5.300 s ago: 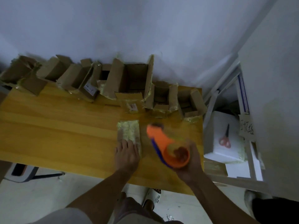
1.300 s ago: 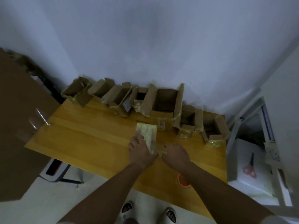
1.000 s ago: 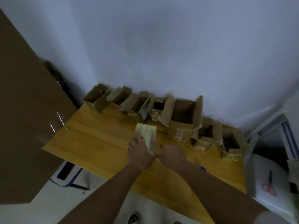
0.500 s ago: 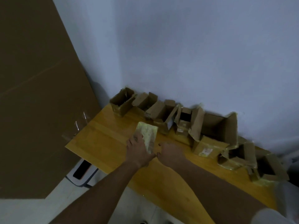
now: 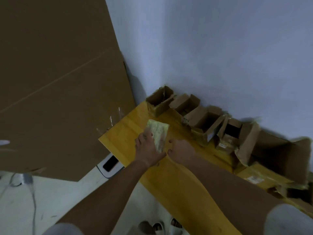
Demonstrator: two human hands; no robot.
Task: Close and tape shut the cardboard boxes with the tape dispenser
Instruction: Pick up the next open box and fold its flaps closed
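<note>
A small taped-over box (image 5: pixel 157 131), shiny with yellowish tape, lies on the wooden table (image 5: pixel 176 180) near its left end. My left hand (image 5: pixel 147 150) lies on the box's near left side, fingers curled over its edge. My right hand (image 5: pixel 182 150) rests on the table against the box's right side, and I cannot tell whether its fingers hold the box. A row of open cardboard boxes (image 5: pixel 205 122) with raised flaps stands along the wall behind. The tape dispenser is out of view.
A large brown cardboard sheet (image 5: pixel 55 78) leans at the left, close to the table's left edge. A bigger open box (image 5: pixel 274 155) stands at the right. The white wall (image 5: pixel 220 48) backs the table. Floor and my shoes (image 5: pixel 167 228) show below.
The view has swung left and the table now looks tilted; the orange dispenser, last glimpsed low at the table's near edge about a second ago, has left the frame. Both hands stay at the taped box, shifting it leftward.
</note>
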